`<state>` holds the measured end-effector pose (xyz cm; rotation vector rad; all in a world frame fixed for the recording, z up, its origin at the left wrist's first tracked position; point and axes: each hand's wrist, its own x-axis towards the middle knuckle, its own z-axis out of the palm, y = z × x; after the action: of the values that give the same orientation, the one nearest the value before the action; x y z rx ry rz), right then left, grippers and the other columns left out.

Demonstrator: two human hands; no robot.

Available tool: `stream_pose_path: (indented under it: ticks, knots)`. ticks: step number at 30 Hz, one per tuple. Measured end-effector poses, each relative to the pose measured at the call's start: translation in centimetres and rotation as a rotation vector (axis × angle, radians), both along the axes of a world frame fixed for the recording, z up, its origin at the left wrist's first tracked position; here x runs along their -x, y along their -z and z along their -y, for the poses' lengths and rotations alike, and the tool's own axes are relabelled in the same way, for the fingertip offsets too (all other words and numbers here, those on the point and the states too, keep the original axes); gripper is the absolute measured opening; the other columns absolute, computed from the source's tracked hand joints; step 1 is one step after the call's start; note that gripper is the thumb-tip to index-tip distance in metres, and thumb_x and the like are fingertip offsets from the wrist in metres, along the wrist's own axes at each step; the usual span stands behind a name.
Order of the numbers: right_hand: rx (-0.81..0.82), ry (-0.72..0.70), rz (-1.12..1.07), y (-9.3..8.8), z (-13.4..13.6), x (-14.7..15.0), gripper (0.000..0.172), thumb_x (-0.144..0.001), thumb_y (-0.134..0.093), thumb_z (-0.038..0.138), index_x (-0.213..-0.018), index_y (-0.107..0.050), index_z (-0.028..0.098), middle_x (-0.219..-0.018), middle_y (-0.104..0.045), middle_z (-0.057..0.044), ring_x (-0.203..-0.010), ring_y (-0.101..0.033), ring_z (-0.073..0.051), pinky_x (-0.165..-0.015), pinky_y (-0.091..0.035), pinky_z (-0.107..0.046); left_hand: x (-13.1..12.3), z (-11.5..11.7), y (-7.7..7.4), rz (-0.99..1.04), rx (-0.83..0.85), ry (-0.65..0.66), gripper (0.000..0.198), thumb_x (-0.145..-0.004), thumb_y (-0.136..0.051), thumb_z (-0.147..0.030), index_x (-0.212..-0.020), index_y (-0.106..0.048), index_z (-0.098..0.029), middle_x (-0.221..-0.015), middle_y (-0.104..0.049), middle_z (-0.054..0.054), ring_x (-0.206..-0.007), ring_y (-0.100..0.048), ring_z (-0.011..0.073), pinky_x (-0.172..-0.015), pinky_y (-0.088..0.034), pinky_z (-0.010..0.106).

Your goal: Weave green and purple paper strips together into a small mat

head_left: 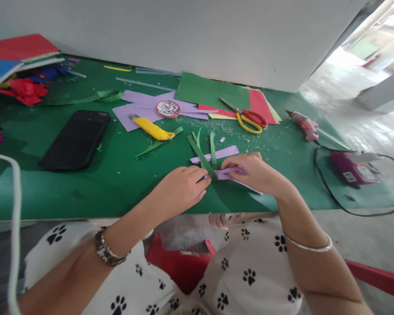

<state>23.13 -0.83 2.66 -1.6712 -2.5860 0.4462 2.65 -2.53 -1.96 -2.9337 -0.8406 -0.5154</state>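
1. Head view: pinches a narrow purple strip (222, 175) with the left hand (186, 186), fingertips closed together at its crossing with a green strip (201, 152), below the scissors (242, 116).
2. Grips the same purple strip in the right hand (256, 173), between thumb and curled fingers, with barely any gap, also below the scissors.
3. Bears a white label (189, 253), too small to read, on the red stool (180, 267), well below the scissors.
4. Shows pale markings (350, 176), likewise unreadable, on the purple box (340, 162), well right of the scissors.
5. Holds small pale and dark bits (168, 108) within a red-rimmed round dish (168, 117), left of the scissors; cannot tell its depth.
6. Has a black phone (75, 141) farther left of the scissors.
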Motion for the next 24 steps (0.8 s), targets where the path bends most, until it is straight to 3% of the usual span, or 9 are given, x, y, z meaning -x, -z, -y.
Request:
stream_pose_path:
  ticks: [3, 9, 14, 24]
  knots:
    - [-0.038, 0.003, 0.041, 0.2, -0.1, 0.1, 0.02, -0.076, -0.046, 0.01, -0.083, -0.06, 0.022, -0.073, -0.065, 0.001, -0.071, -0.056, -0.015, -0.077, -0.029, -0.032, 0.0, 0.0, 0.0, 0.005, 0.003, 0.001, 0.022, -0.085, -0.046, -0.017, -0.101, -0.06, -0.011, -0.102, -0.064, 0.01, -0.093, -0.059, 0.0207, -0.07, -0.049, 0.033]
    - [0.111, -0.026, 0.055, -0.5, 0.1, 0.3, 0.02, -0.075, -0.047, 0.008, -0.085, -0.06, 0.021, -0.081, -0.066, 0.001, -0.076, -0.056, -0.015, -0.079, -0.027, -0.033, 0.0, 0.0, -0.2, -0.005, 0.01, 0.0, 0.023, -0.085, -0.046, -0.017, -0.103, -0.06, -0.012, -0.103, -0.064, 0.009, -0.094, -0.058, 0.0206, -0.071, -0.048, 0.033]
    - [0.049, -0.01, 0.06, -0.4, -0.1, 0.3, 0.021, -0.079, -0.044, 0.011, -0.084, -0.061, 0.021, -0.087, -0.067, -0.001, -0.081, -0.056, -0.017, -0.08, -0.026, -0.033, 0.0, 0.0, -0.2, -0.018, 0.019, -0.007, 0.023, -0.085, -0.046, -0.018, -0.103, -0.06, -0.012, -0.103, -0.064, 0.009, -0.094, -0.058, 0.0208, -0.071, -0.048, 0.033]
    - [-0.028, 0.094, 0.348, -1.0, 1.3, 1.8, 0.024, -0.072, -0.041, 0.001, -0.072, -0.06, 0.015, -0.071, -0.063, -0.005, -0.076, -0.054, -0.02, -0.066, -0.021, -0.032, 0.0, 0.0, -0.1, -0.026, -0.011, 0.004, 0.021, -0.084, -0.049, -0.018, -0.102, -0.059, -0.013, -0.103, -0.063, 0.008, -0.093, -0.057, 0.0204, -0.07, -0.047, 0.032]
